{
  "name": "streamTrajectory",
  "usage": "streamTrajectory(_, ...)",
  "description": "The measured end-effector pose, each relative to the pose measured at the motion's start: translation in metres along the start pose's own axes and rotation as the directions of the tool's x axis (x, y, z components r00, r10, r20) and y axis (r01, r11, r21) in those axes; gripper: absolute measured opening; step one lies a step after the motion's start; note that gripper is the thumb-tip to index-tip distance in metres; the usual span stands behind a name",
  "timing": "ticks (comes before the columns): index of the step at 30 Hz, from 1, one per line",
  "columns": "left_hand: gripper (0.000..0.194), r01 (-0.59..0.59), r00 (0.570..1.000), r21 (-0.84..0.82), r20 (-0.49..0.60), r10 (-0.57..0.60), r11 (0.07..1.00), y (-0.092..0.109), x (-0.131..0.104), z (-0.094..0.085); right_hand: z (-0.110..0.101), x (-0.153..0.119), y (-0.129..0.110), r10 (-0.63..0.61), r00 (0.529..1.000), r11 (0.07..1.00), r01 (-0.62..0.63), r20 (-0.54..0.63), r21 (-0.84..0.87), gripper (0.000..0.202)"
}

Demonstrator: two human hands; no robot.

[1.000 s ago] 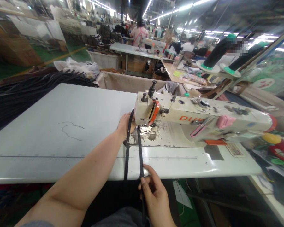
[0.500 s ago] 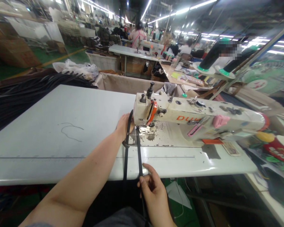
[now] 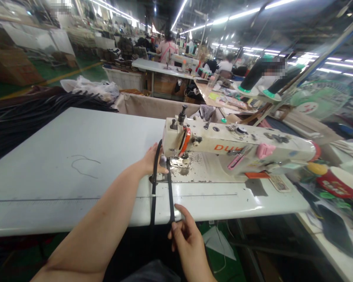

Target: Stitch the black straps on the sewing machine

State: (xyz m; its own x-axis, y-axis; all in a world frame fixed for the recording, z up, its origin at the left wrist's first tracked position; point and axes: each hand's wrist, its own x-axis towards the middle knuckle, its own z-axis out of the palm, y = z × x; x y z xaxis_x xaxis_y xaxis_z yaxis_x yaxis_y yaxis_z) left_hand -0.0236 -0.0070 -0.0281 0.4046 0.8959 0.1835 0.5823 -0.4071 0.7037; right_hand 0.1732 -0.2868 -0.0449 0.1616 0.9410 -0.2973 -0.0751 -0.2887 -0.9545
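Observation:
A black strap (image 3: pixel 170 194) runs from under the needle area of the sewing machine (image 3: pixel 223 141) down over the table's front edge. My right hand (image 3: pixel 186 235) pinches this strap between thumb and fingers just below the edge. A second length of black strap (image 3: pixel 154 199) hangs beside it on the left and curves up to the machine head. Behind that length, my left hand (image 3: pixel 153 159) lies at the left of the needle area, fingers apart, partly hidden by the strap and the machine head.
Black strips (image 3: pixel 47 113) are heaped beyond the white table (image 3: pixel 47 164) at the left. A loose thread (image 3: pixel 84 158) lies on the tabletop. Thread cones (image 3: pixel 253 78) and a fan (image 3: pixel 319 100) stand at the right. A person (image 3: pixel 167 49) sits at another machine behind.
The left hand's fingers have spread and show more beside the needle area. The right hand keeps its pinch on the strap. The whole view has shifted slightly.

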Motion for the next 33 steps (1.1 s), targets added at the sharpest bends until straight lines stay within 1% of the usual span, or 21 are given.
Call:
streamTrajectory(3,0.117,0.045,0.998,0.018,0.035,-0.046,0.999,0.006,-0.001,-0.003,-0.001,-0.002,-0.005,-0.002,1.0,1.0,0.003,0.018,-0.015,0.082)
streamTrajectory(7,0.116,0.076,0.997,0.02,0.021,-0.076,0.997,0.014,-0.002,-0.005,-0.001,-0.004,-0.01,0.008,0.999,1.0,-0.007,0.032,-0.025,0.083)
streamTrajectory(11,0.12,0.102,0.994,0.032,0.029,-0.103,0.994,0.019,-0.001,-0.007,-0.002,-0.004,-0.006,0.007,0.999,1.0,-0.006,0.034,-0.029,0.084)
streamTrajectory(19,0.114,0.102,0.99,0.119,0.083,-0.112,0.988,0.021,0.0,-0.011,-0.003,-0.005,-0.003,0.031,0.999,0.999,-0.029,0.041,-0.036,0.085)
streamTrajectory(23,0.116,0.098,0.988,0.171,0.1,-0.116,0.98,0.023,0.001,-0.011,-0.002,-0.005,-0.003,0.023,0.999,0.999,-0.022,0.043,-0.031,0.083)
streamTrajectory(26,0.11,0.082,0.988,0.201,0.111,-0.106,0.976,0.023,0.002,-0.01,-0.003,-0.005,-0.003,0.019,0.999,0.999,-0.018,0.046,-0.04,0.082)
streamTrajectory(30,0.105,0.072,0.99,0.22,0.099,-0.096,0.973,0.021,0.002,-0.01,-0.004,-0.005,-0.001,0.009,0.998,0.998,-0.005,0.061,-0.061,0.084)
streamTrajectory(33,0.103,0.111,0.991,0.198,0.055,-0.124,0.974,0.02,0.002,-0.01,-0.005,-0.004,0.0,0.007,0.998,0.998,-0.003,0.064,-0.069,0.084)
